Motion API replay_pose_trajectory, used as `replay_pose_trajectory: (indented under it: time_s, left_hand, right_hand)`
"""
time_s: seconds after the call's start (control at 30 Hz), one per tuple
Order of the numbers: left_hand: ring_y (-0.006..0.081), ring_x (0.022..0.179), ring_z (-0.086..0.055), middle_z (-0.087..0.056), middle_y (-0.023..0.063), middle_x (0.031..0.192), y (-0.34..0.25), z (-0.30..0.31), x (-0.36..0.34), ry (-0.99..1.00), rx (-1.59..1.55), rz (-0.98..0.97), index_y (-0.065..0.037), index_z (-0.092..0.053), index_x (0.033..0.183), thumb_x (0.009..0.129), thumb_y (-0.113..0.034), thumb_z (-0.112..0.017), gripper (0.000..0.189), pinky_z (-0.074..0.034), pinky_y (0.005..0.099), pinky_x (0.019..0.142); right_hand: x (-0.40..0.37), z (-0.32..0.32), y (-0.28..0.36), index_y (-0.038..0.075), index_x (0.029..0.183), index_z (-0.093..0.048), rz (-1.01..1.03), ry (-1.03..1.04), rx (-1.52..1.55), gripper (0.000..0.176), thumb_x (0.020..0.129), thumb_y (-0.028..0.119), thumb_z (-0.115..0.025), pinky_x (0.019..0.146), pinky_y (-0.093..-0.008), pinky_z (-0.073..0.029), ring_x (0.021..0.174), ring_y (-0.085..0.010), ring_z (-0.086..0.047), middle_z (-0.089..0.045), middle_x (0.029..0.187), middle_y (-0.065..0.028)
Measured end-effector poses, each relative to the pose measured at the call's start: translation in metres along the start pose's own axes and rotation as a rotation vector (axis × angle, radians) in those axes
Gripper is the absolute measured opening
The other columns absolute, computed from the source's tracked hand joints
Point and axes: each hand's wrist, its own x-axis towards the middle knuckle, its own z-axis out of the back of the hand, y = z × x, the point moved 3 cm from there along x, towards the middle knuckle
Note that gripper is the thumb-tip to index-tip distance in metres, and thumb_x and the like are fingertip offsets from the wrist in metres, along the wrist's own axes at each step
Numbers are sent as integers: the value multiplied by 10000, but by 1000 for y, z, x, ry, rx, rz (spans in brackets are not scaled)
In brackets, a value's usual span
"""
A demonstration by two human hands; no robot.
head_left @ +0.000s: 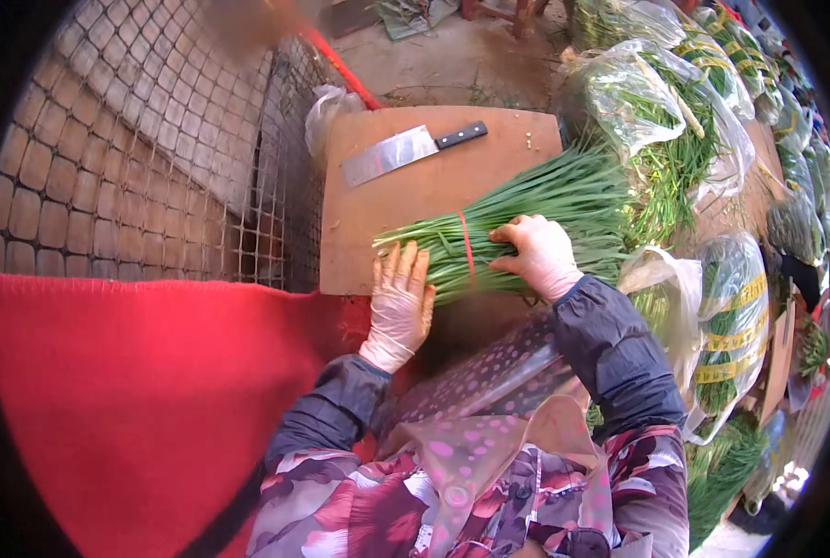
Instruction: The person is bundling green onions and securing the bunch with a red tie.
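Observation:
A thick bunch of garlic chives [536,205] lies across a wooden cutting board [350,251], tied with a red band [468,246]. Its pale stem ends point left and the green leaves fan out to the right. My left hand [400,302], in a thin whitish glove, rests its outstretched fingers against the stem ends. Gloved as well, my right hand [537,255] grips the bunch just right of the band, thumb and fingers bent onto the leaves. A cleaver [391,154] with a black handle lies behind the bunch, apart from both hands.
Red cloth [154,400] spreads at the left, below a wire mesh [126,167]. Plastic bags of greens [638,102] crowd the right side. A wrapped bundle with yellow tape [731,321] stands near my right sleeve. A red pole [340,67] slants behind the board.

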Motion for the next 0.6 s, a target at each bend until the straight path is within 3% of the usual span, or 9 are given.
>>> replay_pose_trajectory:
  time_s: [0.13,0.17,0.3,0.4,0.6]
  left_hand:
    - [383,1303,-342,-385,189,1395,-1,-4,-4,-31,-24,40,-5,-405,1345,833,-143,-583,559,-217,546,1096]
    - [374,1302,-343,-389,181,1391,-1,-4,-3,-42,-37,37,-13,-411,1343,836,-136,-578,548,-213,546,1097]
    - [367,1321,-339,-391,165,1411,1,-7,-5,-60,-34,39,-35,-421,1356,863,-132,-565,523,-209,524,1104]
    - [359,1327,-340,-392,153,1418,1,-7,-6,-41,-18,46,-52,-430,1356,872,-144,-563,510,-205,523,1106]
    - [322,1336,-354,-415,129,1418,4,-4,1,28,30,35,-83,-461,1349,894,-160,-543,468,-143,510,1128]
  right_hand:
    - [-11,-6,6,136,969,-696,65,-83,-73,366,661,321,-764,754,-383,-480,890,-270,-600,-647,909,-68]
    - [-12,-7,6,145,917,-707,105,-137,-96,287,693,323,-737,719,-384,-483,851,-263,-607,-654,866,-56]
    - [-1,-9,-2,173,809,-722,168,-114,-194,160,762,321,-683,656,-387,-482,735,-251,-617,-651,730,-24]
    - [10,7,-10,180,798,-720,166,-71,-233,143,772,314,-679,652,-380,-480,719,-238,-621,-651,713,-29]
    - [10,3,-58,126,847,-719,-83,6,48,170,791,282,-678,680,-382,-489,748,-292,-632,-652,766,-102]
